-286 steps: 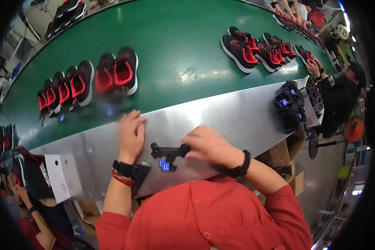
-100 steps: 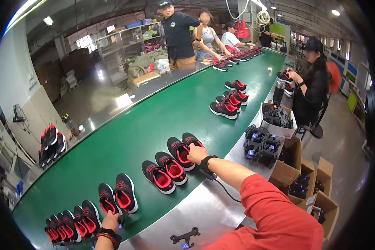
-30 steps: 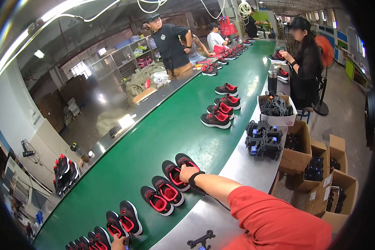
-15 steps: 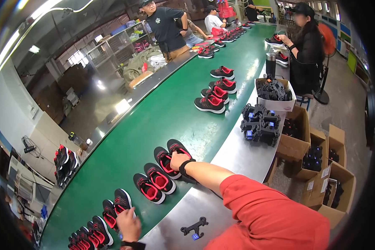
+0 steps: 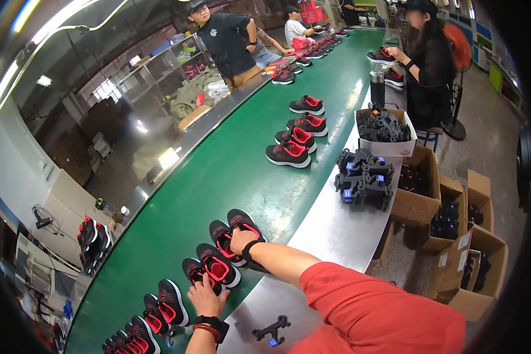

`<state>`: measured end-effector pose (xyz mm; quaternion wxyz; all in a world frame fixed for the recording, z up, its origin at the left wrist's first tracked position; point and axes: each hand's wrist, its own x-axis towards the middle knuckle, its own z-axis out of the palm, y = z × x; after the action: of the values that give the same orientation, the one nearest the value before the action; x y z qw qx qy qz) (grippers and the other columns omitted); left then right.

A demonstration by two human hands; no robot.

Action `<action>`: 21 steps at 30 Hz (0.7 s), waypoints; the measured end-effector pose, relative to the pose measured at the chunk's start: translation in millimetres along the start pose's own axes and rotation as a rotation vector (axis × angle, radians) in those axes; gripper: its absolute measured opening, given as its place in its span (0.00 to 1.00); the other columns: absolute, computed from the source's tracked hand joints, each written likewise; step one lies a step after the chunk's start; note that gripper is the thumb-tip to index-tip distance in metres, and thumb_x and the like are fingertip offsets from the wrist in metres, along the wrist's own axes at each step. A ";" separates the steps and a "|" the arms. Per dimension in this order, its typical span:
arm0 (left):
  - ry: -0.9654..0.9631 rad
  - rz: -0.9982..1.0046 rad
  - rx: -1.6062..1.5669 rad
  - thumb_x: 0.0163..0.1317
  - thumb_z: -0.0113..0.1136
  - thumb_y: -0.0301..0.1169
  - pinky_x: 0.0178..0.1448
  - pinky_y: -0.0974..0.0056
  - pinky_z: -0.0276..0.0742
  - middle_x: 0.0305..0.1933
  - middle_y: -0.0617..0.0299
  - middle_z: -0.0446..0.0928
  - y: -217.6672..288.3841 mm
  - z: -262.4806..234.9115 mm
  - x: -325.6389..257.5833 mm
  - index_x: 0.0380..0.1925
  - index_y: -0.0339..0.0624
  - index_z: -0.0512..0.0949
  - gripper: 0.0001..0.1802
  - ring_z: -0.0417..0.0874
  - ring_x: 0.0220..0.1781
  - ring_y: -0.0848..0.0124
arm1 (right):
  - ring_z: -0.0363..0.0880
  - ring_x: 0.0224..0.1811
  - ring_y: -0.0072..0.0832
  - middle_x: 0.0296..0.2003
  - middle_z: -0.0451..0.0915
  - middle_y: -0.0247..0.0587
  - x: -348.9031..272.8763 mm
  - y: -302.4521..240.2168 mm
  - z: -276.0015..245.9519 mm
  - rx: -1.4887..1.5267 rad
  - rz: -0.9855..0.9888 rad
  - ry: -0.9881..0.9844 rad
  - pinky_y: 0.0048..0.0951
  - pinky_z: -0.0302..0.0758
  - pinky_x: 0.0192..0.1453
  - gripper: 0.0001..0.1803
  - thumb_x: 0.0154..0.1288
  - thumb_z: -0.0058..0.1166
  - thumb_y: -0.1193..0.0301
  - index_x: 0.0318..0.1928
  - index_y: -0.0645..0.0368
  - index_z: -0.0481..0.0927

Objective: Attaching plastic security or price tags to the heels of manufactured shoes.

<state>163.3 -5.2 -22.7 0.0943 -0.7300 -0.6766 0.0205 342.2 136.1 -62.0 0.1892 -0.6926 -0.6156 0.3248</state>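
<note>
While the right hand [image 5: 241, 241] stays gripping the farther shoe pair [image 5: 233, 231] at 12 o'clock, the left hand [image 5: 206, 298] has come up onto the nearer shoe pair [image 5: 209, 268] on the green belt [image 5: 230, 171]; both pairs now held. Black clip [image 5: 271, 330] lies at 5 o'clock, untouched.

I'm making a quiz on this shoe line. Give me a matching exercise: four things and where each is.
Things:
1. right hand
2. left hand
3. black clip
4. white box of black parts

Places:
A. on the metal ledge, nearest the person
B. on the farther near pair of shoes
C. far along the ledge, by the steel flask
D. on the closer pair

Pairs: 1-B, 2-D, 3-A, 4-C
</note>
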 end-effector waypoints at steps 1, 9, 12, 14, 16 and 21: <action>0.002 -0.005 0.008 0.40 0.72 0.55 0.57 0.52 0.61 0.42 0.53 0.73 2.7 -0.3 0.0 0.63 0.47 0.64 0.50 0.71 0.49 0.55 | 0.78 0.52 0.51 0.46 0.78 0.64 -0.2 -0.9 0.8 -0.014 0.000 -0.015 0.46 0.73 0.56 0.24 0.62 0.42 0.69 0.57 0.68 0.65; 0.002 0.080 -0.101 0.41 0.72 0.52 0.58 0.52 0.62 0.39 0.51 0.74 7.3 4.3 7.9 0.62 0.47 0.64 0.48 0.73 0.44 0.55 | 0.80 0.49 0.49 0.43 0.80 0.61 5.2 -2.8 13.6 0.009 -0.040 0.018 0.45 0.74 0.54 0.23 0.62 0.41 0.68 0.55 0.67 0.67; -0.134 -0.016 -0.248 0.42 0.70 0.55 0.47 0.50 0.74 0.42 0.42 0.73 1.3 18.0 14.4 0.55 0.51 0.73 0.39 0.78 0.43 0.48 | 0.82 0.45 0.50 0.41 0.81 0.61 0.0 -5.9 23.2 0.072 -0.037 0.059 0.45 0.75 0.52 0.23 0.62 0.40 0.68 0.55 0.68 0.67; -0.213 -0.095 -0.253 0.42 0.68 0.59 0.50 0.52 0.76 0.43 0.41 0.73 1.5 25.5 22.8 0.46 0.49 0.79 0.35 0.78 0.45 0.48 | 0.81 0.46 0.50 0.41 0.81 0.62 1.7 -4.7 21.6 0.048 -0.025 0.034 0.46 0.75 0.52 0.23 0.63 0.39 0.68 0.55 0.69 0.67; -0.198 -0.122 -0.244 0.43 0.68 0.59 0.49 0.53 0.76 0.45 0.43 0.73 6.3 20.5 25.6 0.45 0.49 0.79 0.34 0.79 0.45 0.49 | 0.81 0.46 0.50 0.41 0.81 0.63 -0.7 -3.1 26.3 0.043 -0.051 0.035 0.46 0.75 0.51 0.23 0.63 0.39 0.68 0.55 0.70 0.67; -0.275 -0.152 -0.239 0.45 0.68 0.59 0.51 0.53 0.76 0.48 0.44 0.72 0.2 11.9 28.0 0.48 0.48 0.77 0.35 0.79 0.48 0.50 | 0.82 0.44 0.50 0.39 0.81 0.62 -0.8 -11.4 28.3 0.024 -0.096 0.070 0.46 0.76 0.49 0.22 0.61 0.40 0.69 0.53 0.71 0.67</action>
<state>164.0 23.8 -31.7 -0.0852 -0.6732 -0.7338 0.0322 314.5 133.3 -74.5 0.2344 -0.6708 -0.6372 0.2983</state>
